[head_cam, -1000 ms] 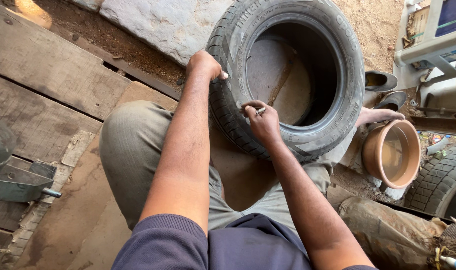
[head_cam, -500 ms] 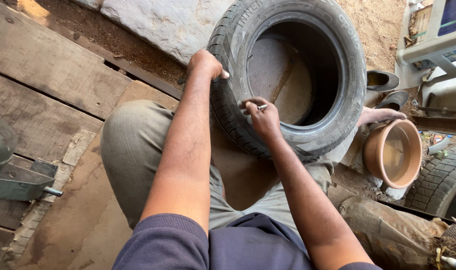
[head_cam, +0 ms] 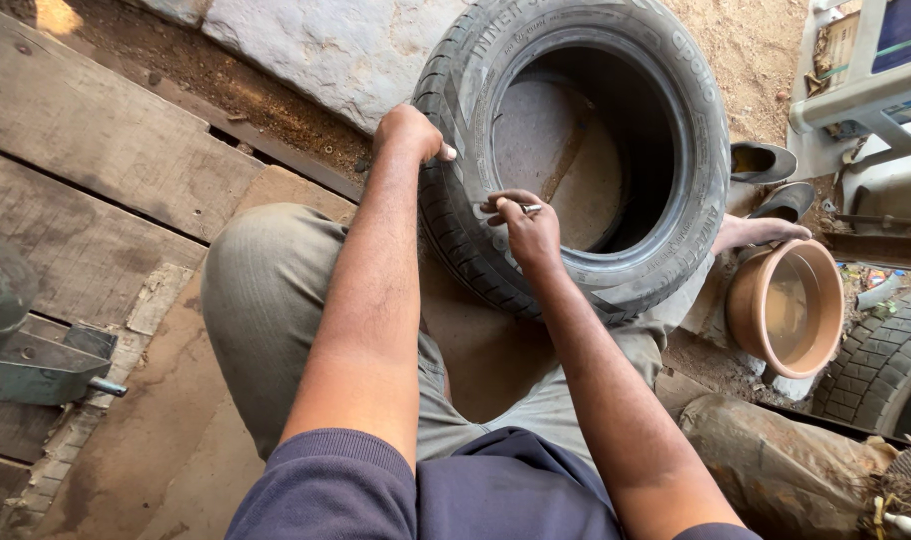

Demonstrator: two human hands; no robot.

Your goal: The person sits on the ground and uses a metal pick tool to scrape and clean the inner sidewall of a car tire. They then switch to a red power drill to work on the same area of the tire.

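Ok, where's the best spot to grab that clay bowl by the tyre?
Probably by its rim. The clay bowl sits mouth-up and open, so come from above and pinch the near rim, fingers inside, thumb outside. Its left side crowds the tyre and a bare foot, so its right side looks freer.

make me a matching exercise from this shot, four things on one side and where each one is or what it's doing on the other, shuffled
Things:
1. left hand
2. right hand
3. clay bowl
4. grey metal vise

Places or states:
A. on the ground at the right, beside the bare foot
B. pinching a thin metal tool against the sidewall of the tyre
C. at the left edge, on the wooden boards
D. gripping the tyre's tread at its outer edge

Pairs: 1-D, 2-B, 3-A, 4-C
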